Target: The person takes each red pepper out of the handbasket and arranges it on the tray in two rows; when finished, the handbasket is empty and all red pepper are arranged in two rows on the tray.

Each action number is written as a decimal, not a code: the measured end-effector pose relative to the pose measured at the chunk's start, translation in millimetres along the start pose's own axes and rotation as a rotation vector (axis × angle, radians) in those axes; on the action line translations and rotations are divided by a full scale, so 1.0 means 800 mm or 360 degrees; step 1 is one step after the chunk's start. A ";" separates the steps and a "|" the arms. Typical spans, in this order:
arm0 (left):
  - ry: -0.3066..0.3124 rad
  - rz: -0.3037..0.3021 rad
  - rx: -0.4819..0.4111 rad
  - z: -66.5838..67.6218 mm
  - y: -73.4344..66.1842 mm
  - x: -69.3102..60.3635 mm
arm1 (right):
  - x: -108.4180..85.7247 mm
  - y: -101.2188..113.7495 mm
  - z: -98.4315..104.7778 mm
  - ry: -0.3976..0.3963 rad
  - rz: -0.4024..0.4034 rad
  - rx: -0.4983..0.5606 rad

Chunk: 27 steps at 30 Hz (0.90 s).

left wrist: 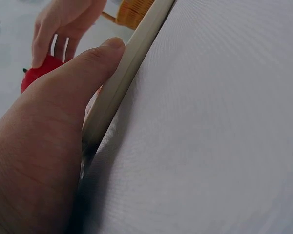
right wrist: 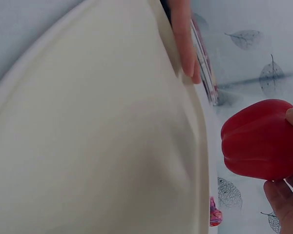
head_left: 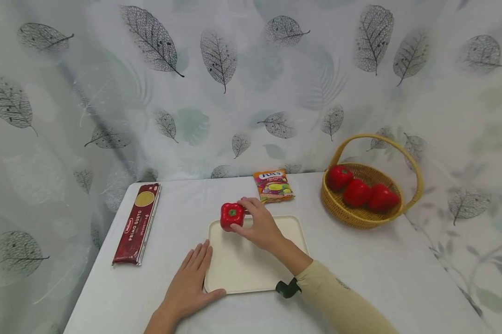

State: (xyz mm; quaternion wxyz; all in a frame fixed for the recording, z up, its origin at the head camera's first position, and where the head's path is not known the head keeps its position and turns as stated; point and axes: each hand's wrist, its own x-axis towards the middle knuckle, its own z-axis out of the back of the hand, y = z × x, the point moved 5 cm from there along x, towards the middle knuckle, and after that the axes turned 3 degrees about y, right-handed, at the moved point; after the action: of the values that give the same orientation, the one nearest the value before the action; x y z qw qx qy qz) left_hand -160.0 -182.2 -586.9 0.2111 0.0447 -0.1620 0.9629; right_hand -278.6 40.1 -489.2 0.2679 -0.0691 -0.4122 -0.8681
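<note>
A red bell pepper with a green stem is gripped between the thumb and fingers of my right hand, above the far left part of a cream tray. In the right wrist view the pepper appears beyond the tray's rim, with fingertips on its right side. My left hand lies with straight fingers along the tray's left edge, its thumb at the near left corner. The left wrist view shows that thumb against the tray's side.
A yellow wicker basket holding several red peppers stands at the back right. A candy bag lies at the back, behind the tray. On the left is a red spaghetti pack. A leaf-patterned curtain hangs behind the white table.
</note>
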 end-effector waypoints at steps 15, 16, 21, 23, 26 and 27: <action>-0.0122 -0.0061 0.0035 0.003 -0.002 0.000 | 0.001 -0.003 -0.032 0.0104 -0.0036 -0.0062; -0.0115 -0.0055 0.0037 0.003 -0.002 0.000 | 0.002 -0.004 -0.034 0.0112 -0.0037 -0.0075; -0.0046 -0.0014 0.0012 0.001 0.000 0.001 | 0.002 -0.006 -0.041 0.0120 -0.0015 -0.0096; -0.0014 0.0003 -0.0002 0.000 0.001 0.001 | 0.002 -0.006 -0.042 0.0118 -0.0016 -0.0096; 0.0006 0.0016 -0.0009 -0.001 0.002 0.001 | 0.000 -0.006 -0.044 0.0107 -0.0007 -0.0086; 0.0006 0.0017 -0.0009 -0.002 0.002 0.001 | 0.000 -0.006 -0.044 0.0105 -0.0002 -0.0083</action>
State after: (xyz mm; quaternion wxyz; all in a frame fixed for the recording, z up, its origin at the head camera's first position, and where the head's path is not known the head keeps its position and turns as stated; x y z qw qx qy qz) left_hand -161.4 -182.9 -588.4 0.2064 0.0415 -0.1645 0.9636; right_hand -277.4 15.8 -515.2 0.2788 -0.0470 -0.3804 -0.8805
